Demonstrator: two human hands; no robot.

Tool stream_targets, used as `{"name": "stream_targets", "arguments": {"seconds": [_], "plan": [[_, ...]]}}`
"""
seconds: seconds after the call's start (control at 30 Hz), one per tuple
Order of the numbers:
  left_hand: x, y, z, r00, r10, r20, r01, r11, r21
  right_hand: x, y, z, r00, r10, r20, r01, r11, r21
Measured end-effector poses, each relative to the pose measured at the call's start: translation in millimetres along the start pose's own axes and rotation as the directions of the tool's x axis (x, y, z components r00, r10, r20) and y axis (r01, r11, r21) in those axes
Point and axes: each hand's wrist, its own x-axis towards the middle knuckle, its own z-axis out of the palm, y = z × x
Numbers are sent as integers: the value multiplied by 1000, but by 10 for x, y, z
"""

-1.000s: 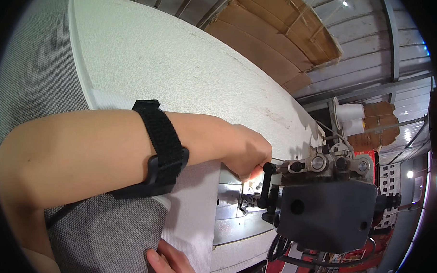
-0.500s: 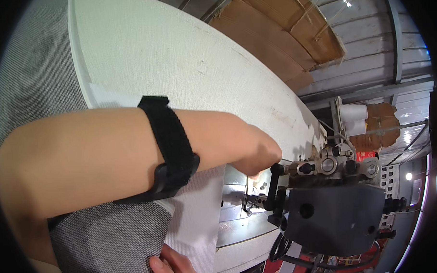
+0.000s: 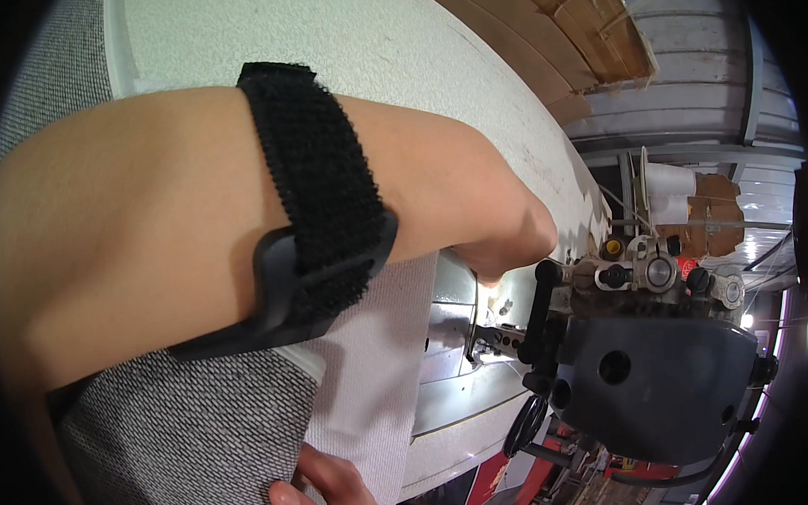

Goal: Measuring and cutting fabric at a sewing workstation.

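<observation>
My left forearm, with a black strap (image 3: 317,184) around it, reaches across to the sewing machine (image 3: 654,391). At its end my left hand (image 3: 515,235) is bent down beside the lit presser foot (image 3: 498,341); its fingers are mostly hidden behind the wrist. Under the forearm lies grey woven fabric (image 3: 206,437) with a pale edge, next to a white ribbed piece of cloth (image 3: 372,369). At the lower edge my right hand (image 3: 337,495) has its thumb on the grey fabric's edge and its fingers bent at that edge, holding it.
A long whitish worktop (image 3: 397,39) curves past the far side of the arm. Beyond it stand brown cardboard (image 3: 539,34) and a ribbed metal wall (image 3: 691,73). White thread cones (image 3: 669,190) are behind the machine, and a dark cable loop (image 3: 526,424) hangs below its head.
The view has shifted, so the left forearm looks larger and higher and the machine sits further right. More of the right hand shows, with a dark band at its wrist. Both hands keep their places.
</observation>
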Motion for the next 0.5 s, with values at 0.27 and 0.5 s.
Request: {"name": "stream_targets", "arguments": {"seconds": [0.27,0.5], "plan": [[-71,41,-92,999,-36,-3,36,999,29,-32,-16,10,1000,-5,-12,5,1000,-19],[-324,39,-254,991,-131,23,130,990,53,-12,-40,37,999,52,4,-52,999,13]]}}
